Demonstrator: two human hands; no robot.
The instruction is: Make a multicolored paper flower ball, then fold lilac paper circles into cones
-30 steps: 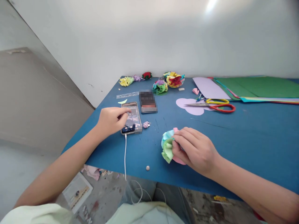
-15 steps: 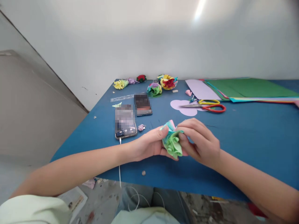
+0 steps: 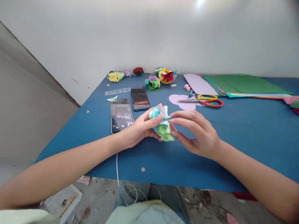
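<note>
Ruffled layers of light blue, green and pink make up a paper flower (image 3: 165, 132) above the blue table. My left hand (image 3: 146, 126) is closed around its left side, with the thumb lying across the front. On the other side, the fingertips of my right hand (image 3: 196, 132) pinch the flower's right edge where the blue and pink layers meet. Some of the flower is hidden behind my left thumb and fingers. Just beyond my hands lie scissors (image 3: 211, 102) with one yellow and one red handle, resting on a lilac paper flower shape (image 3: 177, 99).
Two phones (image 3: 141, 104) (image 3: 121, 123) lie left of my hands, a white cable (image 3: 117, 168) running off the table edge. Finished paper flowers (image 3: 167, 75) and a clear ruler (image 3: 118, 91) lie at the back. Coloured sheets (image 3: 247, 84) are stacked at right.
Both hands have shifted slightly up and left with the flower. The flower has turned to show more blue and pink, and my right fingers have straightened out at its right edge.
</note>
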